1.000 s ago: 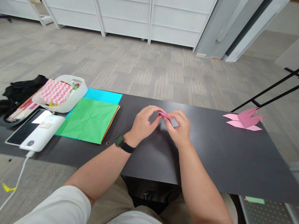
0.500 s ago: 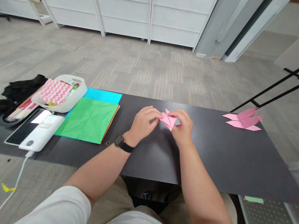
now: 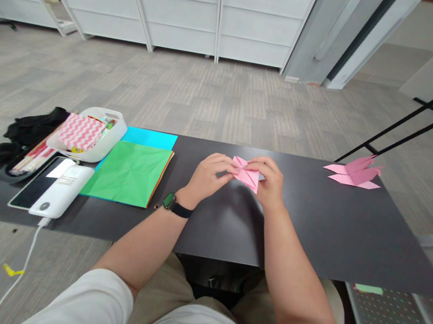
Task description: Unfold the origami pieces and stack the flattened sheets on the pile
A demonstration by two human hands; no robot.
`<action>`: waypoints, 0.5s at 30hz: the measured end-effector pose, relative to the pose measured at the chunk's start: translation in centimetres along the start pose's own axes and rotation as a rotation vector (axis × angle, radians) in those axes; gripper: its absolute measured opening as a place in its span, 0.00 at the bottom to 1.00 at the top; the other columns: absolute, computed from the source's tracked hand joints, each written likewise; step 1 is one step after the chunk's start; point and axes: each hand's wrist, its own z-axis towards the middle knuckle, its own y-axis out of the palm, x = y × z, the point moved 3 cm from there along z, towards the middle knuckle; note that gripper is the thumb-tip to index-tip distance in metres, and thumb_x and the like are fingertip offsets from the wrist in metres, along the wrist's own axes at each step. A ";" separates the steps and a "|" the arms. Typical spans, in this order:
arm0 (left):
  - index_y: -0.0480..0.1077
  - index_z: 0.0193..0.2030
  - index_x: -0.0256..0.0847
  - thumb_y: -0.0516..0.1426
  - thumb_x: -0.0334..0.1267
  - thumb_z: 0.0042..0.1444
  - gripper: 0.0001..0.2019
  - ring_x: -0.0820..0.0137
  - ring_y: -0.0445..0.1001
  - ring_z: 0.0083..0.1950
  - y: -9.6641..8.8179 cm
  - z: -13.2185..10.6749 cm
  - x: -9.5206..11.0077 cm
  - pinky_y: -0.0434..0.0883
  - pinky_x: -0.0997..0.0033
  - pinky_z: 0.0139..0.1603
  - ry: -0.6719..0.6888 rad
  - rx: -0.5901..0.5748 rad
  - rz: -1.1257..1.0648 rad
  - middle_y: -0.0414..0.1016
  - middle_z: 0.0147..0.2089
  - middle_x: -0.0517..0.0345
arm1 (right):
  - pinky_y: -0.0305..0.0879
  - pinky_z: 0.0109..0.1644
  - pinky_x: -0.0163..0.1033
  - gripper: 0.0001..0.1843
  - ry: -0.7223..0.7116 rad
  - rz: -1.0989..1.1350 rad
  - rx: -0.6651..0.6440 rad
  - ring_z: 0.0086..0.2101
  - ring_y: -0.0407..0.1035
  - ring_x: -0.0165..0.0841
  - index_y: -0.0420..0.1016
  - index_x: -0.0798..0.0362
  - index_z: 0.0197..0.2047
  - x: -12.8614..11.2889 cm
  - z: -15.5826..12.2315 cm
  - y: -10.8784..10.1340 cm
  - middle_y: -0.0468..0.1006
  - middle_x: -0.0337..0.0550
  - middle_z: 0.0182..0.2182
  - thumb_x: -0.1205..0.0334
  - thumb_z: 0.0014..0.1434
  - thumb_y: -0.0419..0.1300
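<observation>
A small piece of folded pink origami paper (image 3: 248, 177) is held above the dark table (image 3: 313, 229), between my two hands. My left hand (image 3: 210, 176) pinches its left edge with thumb and fingers. On the opposite side my right hand (image 3: 269, 181) grips it, index finger bent over the top and thumb partly hidden. Creases run across the paper's face. Finished-looking pink folded paper figures (image 3: 355, 172) with pointed wings rest at the table's far right.
To the left lie green paper sheets (image 3: 128, 174) over a blue sheet (image 3: 149, 138). Beyond them are a white basket (image 3: 108, 146), black cloth (image 3: 36, 124), a phone (image 3: 33, 191) and a white power bank (image 3: 61, 193) with a cable (image 3: 28, 257).
The pink paper has opened out wider between my fingers, its lower corner now reaching further right. My right hand has shifted slightly to the right; the watch screen has lit up.
</observation>
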 end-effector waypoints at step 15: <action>0.78 0.54 0.44 0.67 0.31 0.62 0.15 0.65 0.81 0.51 0.0 0.0 0.0 0.77 0.61 0.58 -0.060 0.065 -0.050 0.83 0.48 0.55 | 0.75 0.49 0.49 0.04 -0.003 -0.050 -0.016 0.42 0.79 0.40 0.83 0.43 0.40 0.5 -0.1 0.1 0.83 0.44 0.40 0.62 0.65 0.67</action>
